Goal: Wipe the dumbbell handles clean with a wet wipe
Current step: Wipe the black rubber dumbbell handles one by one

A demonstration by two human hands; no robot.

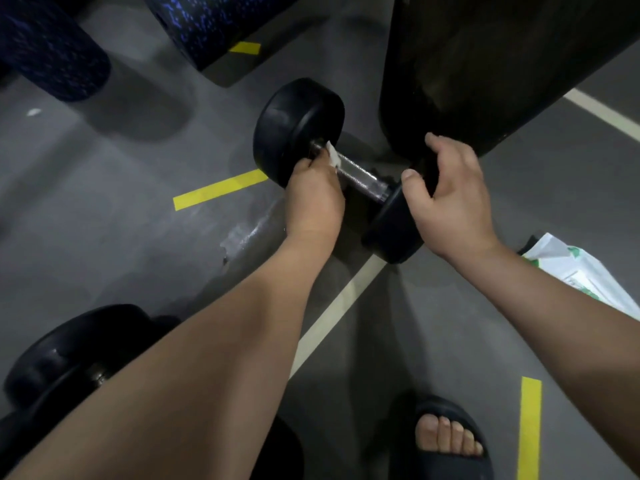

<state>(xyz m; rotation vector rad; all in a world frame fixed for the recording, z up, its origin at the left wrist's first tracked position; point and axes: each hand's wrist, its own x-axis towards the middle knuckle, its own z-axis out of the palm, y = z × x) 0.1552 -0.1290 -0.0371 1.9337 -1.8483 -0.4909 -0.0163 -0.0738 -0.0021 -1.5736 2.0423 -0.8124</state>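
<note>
Our left hand (313, 199) pinches a white wet wipe (332, 155) around the steel handle (363, 178) of the dumbbell (298, 126), close to its far head. Our right hand (450, 199) curls over the near head (391, 233), steadying it. The dumbbell lies on the floor (104, 220) at twelve o'clock. It looks heavy, rigid and apt to roll, so it is best held by a head. A wipe packet (581, 275) lies at three o'clock.

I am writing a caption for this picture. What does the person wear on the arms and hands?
No sleeve is in view. The left hand and the right hand are bare, wrists too: no glove, ring, watch or band.
</note>
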